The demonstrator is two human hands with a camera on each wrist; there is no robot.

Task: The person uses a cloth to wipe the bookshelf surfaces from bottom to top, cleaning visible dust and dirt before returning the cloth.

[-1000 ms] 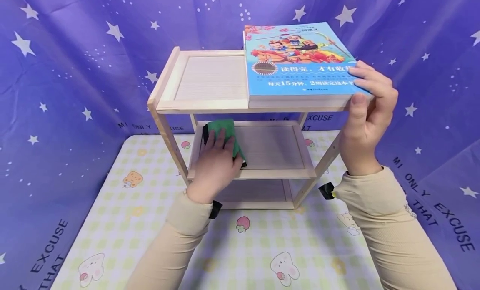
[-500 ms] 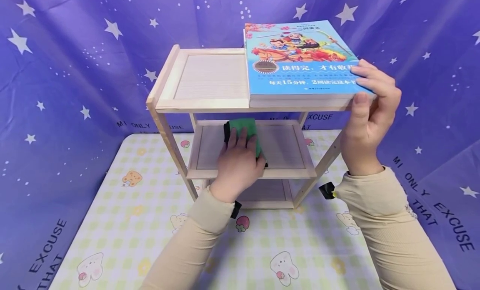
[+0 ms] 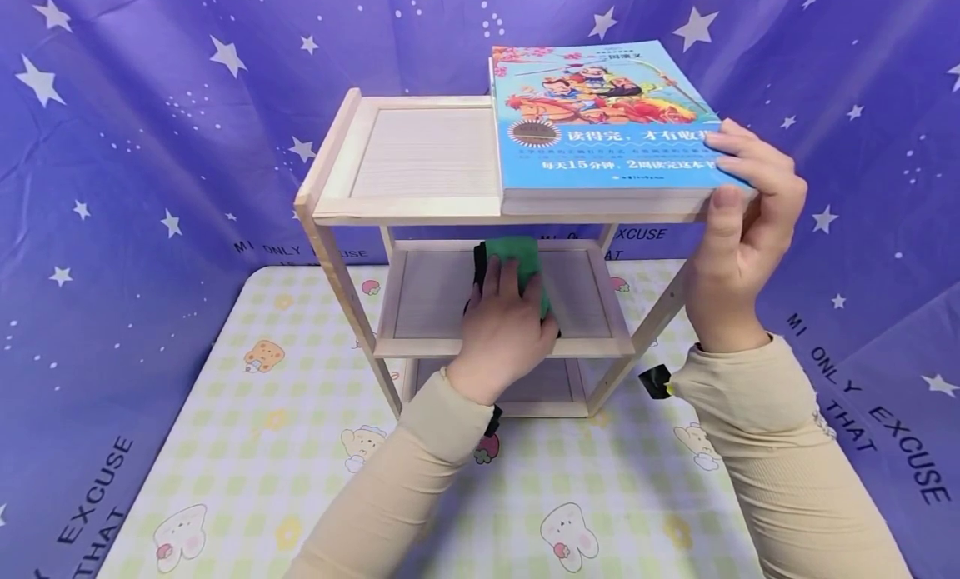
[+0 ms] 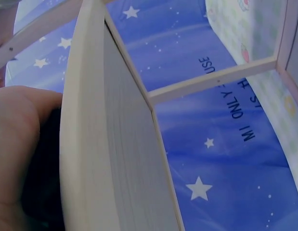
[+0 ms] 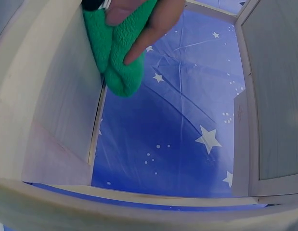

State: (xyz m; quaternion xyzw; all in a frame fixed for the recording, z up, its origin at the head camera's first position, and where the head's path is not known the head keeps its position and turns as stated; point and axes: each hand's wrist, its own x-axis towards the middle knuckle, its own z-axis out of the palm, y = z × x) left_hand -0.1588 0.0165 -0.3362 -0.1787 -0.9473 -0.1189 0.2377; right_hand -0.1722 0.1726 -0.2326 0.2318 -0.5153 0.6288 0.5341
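Observation:
My left hand [image 3: 501, 333] presses a folded green and black cloth [image 3: 516, 249] onto the middle shelf [image 3: 588, 291] of a small wooden rack [image 3: 427, 158]. In the right wrist view, fingers lie on the fluffy green cloth [image 5: 122, 79]. The left wrist view catches only part of my left hand [image 4: 19, 125], beside the cloth's dark side. At the rack's top right corner, my right hand [image 3: 746, 229] grips the edge, thumb in front and fingers over the side of a blue book [image 3: 600, 146]. This book lies flat on the top board.
The rack's bottom shelf [image 3: 540, 387] shows below the left forearm. A checked tablecloth [image 3: 315, 479] with cartoon prints covers the table. Purple curtains with stars [image 3: 187, 146] surround it closely at the back and sides.
My left hand has slid the cloth rightward along the middle shelf, from its left end to near the middle. My right hand stays at the rack's corner.

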